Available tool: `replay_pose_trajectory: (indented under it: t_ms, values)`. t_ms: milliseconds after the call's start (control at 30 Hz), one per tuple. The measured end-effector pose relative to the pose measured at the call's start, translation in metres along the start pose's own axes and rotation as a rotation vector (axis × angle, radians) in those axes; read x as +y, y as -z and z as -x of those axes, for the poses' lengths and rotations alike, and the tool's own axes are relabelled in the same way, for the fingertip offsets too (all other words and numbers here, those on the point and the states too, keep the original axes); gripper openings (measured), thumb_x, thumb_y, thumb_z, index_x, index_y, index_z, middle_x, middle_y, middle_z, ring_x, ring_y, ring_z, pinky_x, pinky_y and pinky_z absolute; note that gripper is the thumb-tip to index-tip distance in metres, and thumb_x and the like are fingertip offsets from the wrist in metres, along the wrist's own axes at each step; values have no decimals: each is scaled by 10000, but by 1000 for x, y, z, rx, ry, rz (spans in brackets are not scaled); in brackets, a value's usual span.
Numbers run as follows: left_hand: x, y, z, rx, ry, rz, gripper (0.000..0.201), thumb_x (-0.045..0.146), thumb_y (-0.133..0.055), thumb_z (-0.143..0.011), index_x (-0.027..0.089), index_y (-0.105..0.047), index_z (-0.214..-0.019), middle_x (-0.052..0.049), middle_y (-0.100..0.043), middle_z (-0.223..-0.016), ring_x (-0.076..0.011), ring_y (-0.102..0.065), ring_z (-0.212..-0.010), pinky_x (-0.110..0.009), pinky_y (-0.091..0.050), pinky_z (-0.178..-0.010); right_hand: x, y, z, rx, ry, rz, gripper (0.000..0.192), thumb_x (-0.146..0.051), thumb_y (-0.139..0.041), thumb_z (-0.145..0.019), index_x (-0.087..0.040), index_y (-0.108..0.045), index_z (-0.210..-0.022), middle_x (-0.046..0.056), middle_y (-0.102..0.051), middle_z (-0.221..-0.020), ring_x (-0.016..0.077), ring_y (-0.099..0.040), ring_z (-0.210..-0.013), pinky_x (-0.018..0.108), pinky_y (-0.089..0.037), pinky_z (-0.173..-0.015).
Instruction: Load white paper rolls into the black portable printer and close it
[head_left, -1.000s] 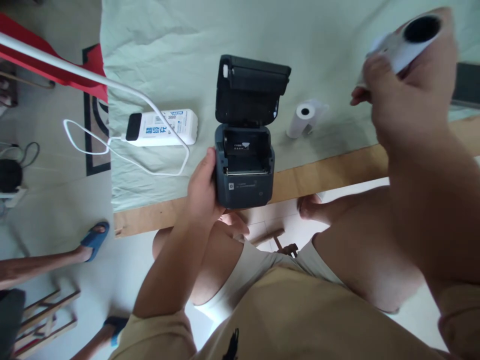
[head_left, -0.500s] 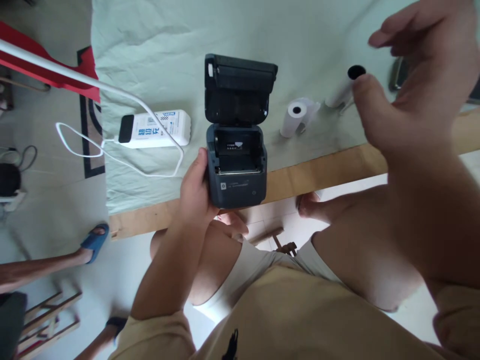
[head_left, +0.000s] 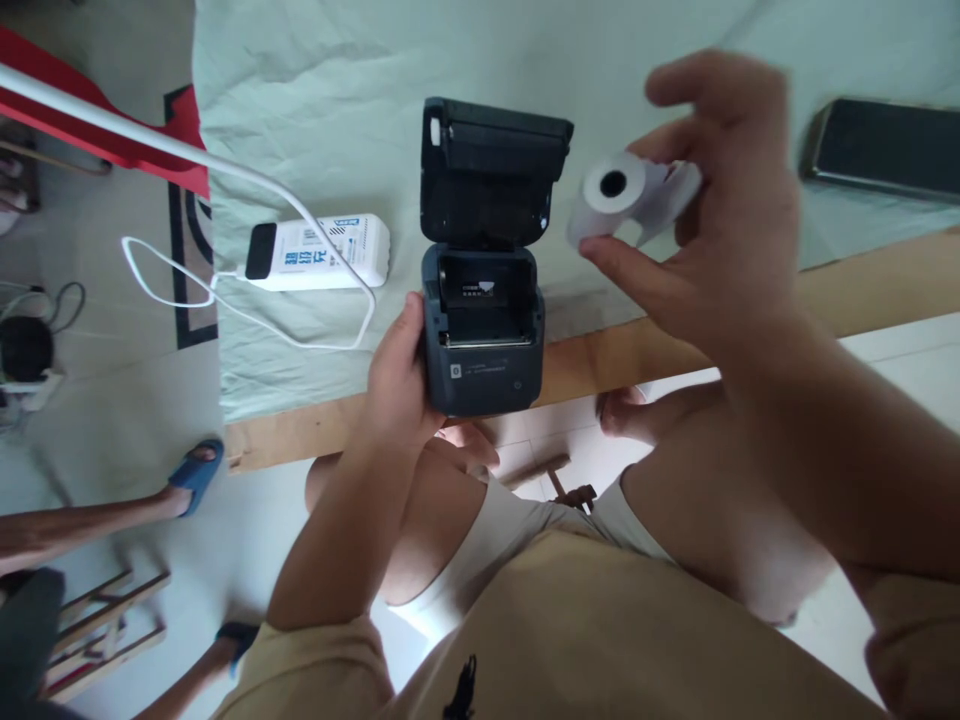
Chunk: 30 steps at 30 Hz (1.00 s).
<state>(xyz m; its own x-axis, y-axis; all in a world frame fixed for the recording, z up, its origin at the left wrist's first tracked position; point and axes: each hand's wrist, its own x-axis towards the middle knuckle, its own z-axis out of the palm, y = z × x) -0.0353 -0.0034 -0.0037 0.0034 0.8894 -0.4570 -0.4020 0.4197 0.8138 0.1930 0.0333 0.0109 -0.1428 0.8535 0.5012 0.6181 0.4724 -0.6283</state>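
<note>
A small dark label printer [head_left: 484,345] is held at its left side by my left hand [head_left: 401,375], the thumb along the edge. Its lid [head_left: 491,170] stands open towards the far side, and the paper bay shows no roll inside. To the right of the lid, my right hand [head_left: 739,205] has its thumb and fingers around a white paper roll [head_left: 609,200] with a dark core hole. A loose end of paper trails from the roll towards my palm. The second, wider-holed roll does not show; my right hand covers that area.
A white power bank [head_left: 322,252] lies left of the printer, with a white cable [head_left: 300,205] looping over it. A dark phone [head_left: 889,150] lies at the far right. The table's wooden edge [head_left: 300,435] runs below. Another person's slippered foot [head_left: 195,475] is at lower left.
My right hand has moved left and taken hold of the paper roll with the small core, which is now nearer the camera. My left hand still holds the printer.
</note>
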Motion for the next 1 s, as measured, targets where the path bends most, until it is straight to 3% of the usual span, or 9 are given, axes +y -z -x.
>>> replay_pose_trajectory:
  t_ms: [67,167,367,567,700,767,833,933,1000]
  values:
    - [0,0,1,-4,-13,-13,495,636,-528,-971,203,-749,-1064,-78,-813,-1029,-310,-778,-1062,-419,-663,-869,-24,-2,3,28,55,-57,413,-274,-749,-832,-293,-576,-1206,21,-717,-1131,183,-713,-945,323,-561,-823]
    - [-1,2,3,-57,-87,-48,416,584,-676,-900,212,-743,-1074,-68,-807,-995,-331,-751,-1147,-407,-642,-925,-44,-14,4,-27,201,70,194,-223,-674,-850,-284,-611,-1024,-15,-756,-1053,188,-723,-919,331,-534,-782]
    - [-6,10,2,-60,-201,-73,301,458,-794,-837,200,-752,-986,-40,-781,-922,-285,-753,-1124,-325,-620,-910,-36,-35,-4,-291,136,217,125,-170,-593,-865,-285,-613,-910,-20,-772,-1028,223,-712,-927,407,-498,-867]
    - [-6,9,2,-121,-243,-80,288,465,-743,-864,199,-750,-974,-46,-769,-946,-266,-743,-1106,-307,-613,-893,-37,-36,5,-38,366,168,184,-131,-547,-885,-269,-645,-813,5,-740,-916,196,-645,-845,376,-465,-771]
    - [-2,8,2,-184,-256,-60,398,455,-827,-774,229,-721,-1084,-40,-754,-971,-271,-749,-1066,-295,-612,-817,-35,-37,13,-125,472,118,118,-287,-609,-945,-254,-639,-835,3,-721,-866,191,-651,-843,374,-447,-748]
    - [0,8,2,-172,-219,-82,506,381,-904,-691,252,-696,-1134,-42,-757,-1014,-290,-749,-1081,-305,-603,-826,-33,-36,15,-194,463,30,186,-424,-609,-962,-262,-640,-875,4,-726,-875,202,-668,-861,388,-461,-751]
    - [2,8,2,-142,-179,-113,598,321,-939,-628,267,-678,-1163,-53,-762,-1061,-328,-734,-1133,-339,-597,-873,-32,-33,14,-176,429,-103,173,-432,-594,-973,-277,-627,-904,-3,-723,-860,188,-672,-840,389,-488,-771]
    - [4,9,2,-121,-157,-141,659,300,-940,-598,264,-664,-1195,-77,-758,-1142,-368,-709,-1182,-377,-597,-903,-31,-29,10,65,295,-166,16,-293,-585,-943,-278,-584,-938,18,-702,-903,191,-660,-917,384,-516,-820]
    - [4,11,1,-129,-159,-159,685,274,-933,-589,259,-658,-1216,-82,-754,-1164,-365,-715,-1156,-375,-603,-881,-29,-27,7,141,165,-116,185,-270,-589,-889,-262,-557,-1071,72,-695,-1155,221,-644,-1110,401,-529,-885]
